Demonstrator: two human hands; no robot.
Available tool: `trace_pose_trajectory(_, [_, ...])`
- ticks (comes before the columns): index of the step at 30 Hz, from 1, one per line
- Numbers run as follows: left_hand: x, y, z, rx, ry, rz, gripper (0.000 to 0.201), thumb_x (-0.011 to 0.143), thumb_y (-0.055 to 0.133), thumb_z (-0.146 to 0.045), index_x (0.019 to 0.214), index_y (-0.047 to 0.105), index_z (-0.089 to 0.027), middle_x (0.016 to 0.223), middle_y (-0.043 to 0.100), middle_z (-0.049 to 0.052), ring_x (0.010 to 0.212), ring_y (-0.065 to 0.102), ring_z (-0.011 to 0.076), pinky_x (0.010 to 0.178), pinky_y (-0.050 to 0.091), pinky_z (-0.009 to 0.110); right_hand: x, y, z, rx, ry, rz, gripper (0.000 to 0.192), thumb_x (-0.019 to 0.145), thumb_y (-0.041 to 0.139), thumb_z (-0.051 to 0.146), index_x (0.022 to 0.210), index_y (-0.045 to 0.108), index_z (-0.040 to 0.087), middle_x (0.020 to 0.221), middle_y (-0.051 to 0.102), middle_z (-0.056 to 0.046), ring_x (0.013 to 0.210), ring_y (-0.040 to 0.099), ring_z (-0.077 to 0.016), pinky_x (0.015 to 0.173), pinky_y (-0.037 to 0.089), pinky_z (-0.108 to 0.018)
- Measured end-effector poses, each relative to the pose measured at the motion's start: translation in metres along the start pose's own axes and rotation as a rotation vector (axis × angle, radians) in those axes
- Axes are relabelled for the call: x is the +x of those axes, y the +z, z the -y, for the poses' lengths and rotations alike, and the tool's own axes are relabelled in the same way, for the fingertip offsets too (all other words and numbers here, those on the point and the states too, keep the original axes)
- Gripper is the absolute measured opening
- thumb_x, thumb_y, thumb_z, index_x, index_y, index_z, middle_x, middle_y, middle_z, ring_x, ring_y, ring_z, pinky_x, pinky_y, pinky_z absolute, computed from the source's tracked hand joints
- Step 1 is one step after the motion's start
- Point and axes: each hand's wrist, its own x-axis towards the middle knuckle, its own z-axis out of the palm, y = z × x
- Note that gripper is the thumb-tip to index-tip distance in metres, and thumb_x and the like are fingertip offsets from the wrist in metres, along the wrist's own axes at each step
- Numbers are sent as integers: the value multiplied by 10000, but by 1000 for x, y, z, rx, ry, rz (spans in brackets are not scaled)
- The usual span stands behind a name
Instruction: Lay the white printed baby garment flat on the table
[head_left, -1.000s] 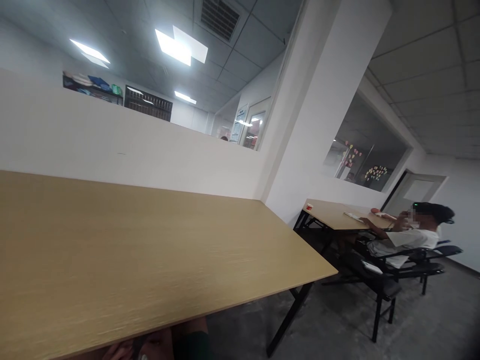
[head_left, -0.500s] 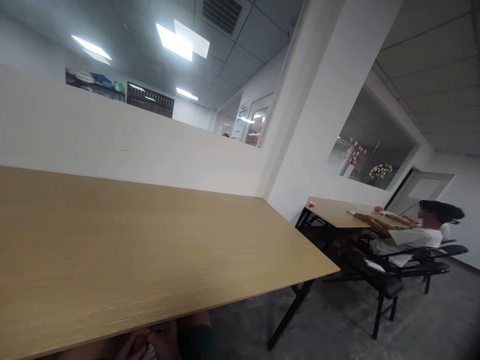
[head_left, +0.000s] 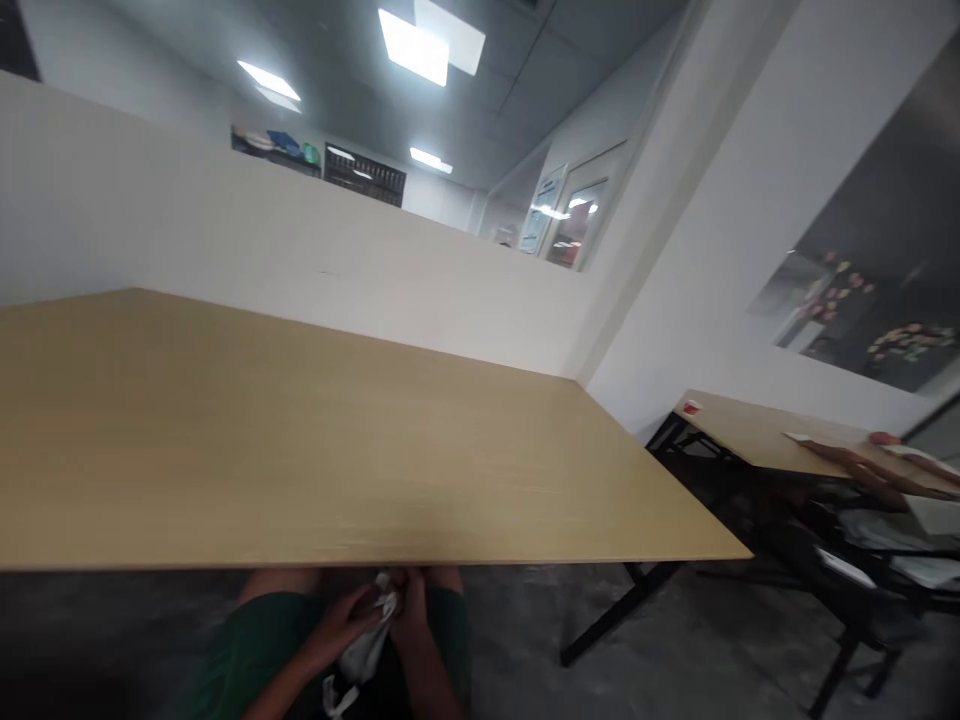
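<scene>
Since half a second ago the view has tipped down and swung left, bringing both hands out from under the table edge. Between them, low over the person's lap, is a crumpled white cloth; the left hand and the right hand are both closed around its top, fingers pinching it together. Dark green shorts lie beneath. Just above runs the near edge of a bare light-wood table, backed by a low white partition. To the right stands a second table on a grey concrete floor, where another person's arm rests.
</scene>
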Motion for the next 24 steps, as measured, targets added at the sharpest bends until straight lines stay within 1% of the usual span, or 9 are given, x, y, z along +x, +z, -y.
trace_pose_trajectory(2, [-13, -4, -7, 7, 53, 40, 593, 683, 750, -630, 1102, 744, -211, 1198, 773, 83, 1203, 664, 348, 1077, 505, 403, -10, -7, 7, 73, 70, 32, 387, 748, 721, 587, 708, 615, 216, 550, 571, -13, 629, 639, -239, 632, 544, -345])
trace_pose_trajectory(4, [-29, -10, -16, 18, 95, 66, 491, 731, 754, -620, 965, 755, -187, 1026, 786, 72, 1061, 691, 327, 986, 529, 390, -25, -13, 16, 139, 123, 64, 363, 778, 650, 584, 737, 623, 225, 636, 629, -43, 695, 669, -257, 706, 565, -380])
trace_pose_trajectory(6, [-45, -18, -29, 22, 128, 77, 474, 818, 687, -639, 831, 718, -166, 867, 743, 56, 923, 676, 283, 882, 530, 356, -43, -18, 29, 212, 163, 108, 325, 800, 592, 552, 806, 649, 232, 753, 682, -60, 785, 697, -267, 799, 573, -407])
trace_pose_trajectory(8, [-61, -28, -48, 8, 165, 85, 500, 898, 605, -646, 792, 669, -161, 813, 685, 36, 860, 635, 238, 805, 507, 309, -64, -23, 45, 266, 178, 188, 311, 797, 622, 499, 950, 690, 238, 896, 722, -63, 897, 709, -272, 876, 562, -412])
trace_pose_trajectory(10, [-77, -38, -71, -27, 200, 93, 496, 948, 550, -634, 817, 638, -164, 816, 638, 19, 846, 599, 209, 757, 477, 274, -82, -28, 62, 191, 123, 300, 425, 768, 724, 458, 1130, 701, 237, 1071, 736, -76, 1026, 695, -287, 931, 543, -408])
trace_pose_trajectory(12, [-91, -47, -97, -54, 212, 85, 468, 973, 533, -612, 869, 634, -168, 832, 614, 6, 838, 577, 189, 746, 457, 257, -94, -32, 78, -12, 33, 368, 541, 748, 805, 443, 1231, 696, 224, 1171, 731, -94, 1096, 673, -304, 960, 526, -406])
trace_pose_trajectory(16, [-112, -62, -139, 104, 270, 90, 472, 999, 507, -590, 852, 654, -166, 794, 604, 3, 774, 550, 170, 687, 406, 252, -100, -37, 108, -404, -82, 400, 377, 845, 756, 470, 1083, 783, 180, 983, 764, -86, 936, 683, -273, 849, 528, -363])
trace_pose_trajectory(19, [-120, -75, -158, 247, 348, -34, 448, 1004, 526, -554, 848, 699, -171, 792, 652, 14, 771, 582, 172, 711, 404, 263, -95, -33, 134, -532, -207, 438, 304, 912, 695, 444, 989, 811, 174, 906, 761, -73, 858, 678, -236, 772, 508, -313])
trace_pose_trajectory(24, [-131, -100, -180, 249, 441, -218, 387, 997, 571, -494, 853, 756, -187, 827, 720, 36, 793, 641, 182, 757, 440, 275, -91, -25, 175, -621, -427, 358, 198, 916, 717, 366, 967, 813, 201, 851, 750, -51, 799, 686, -197, 724, 508, -274])
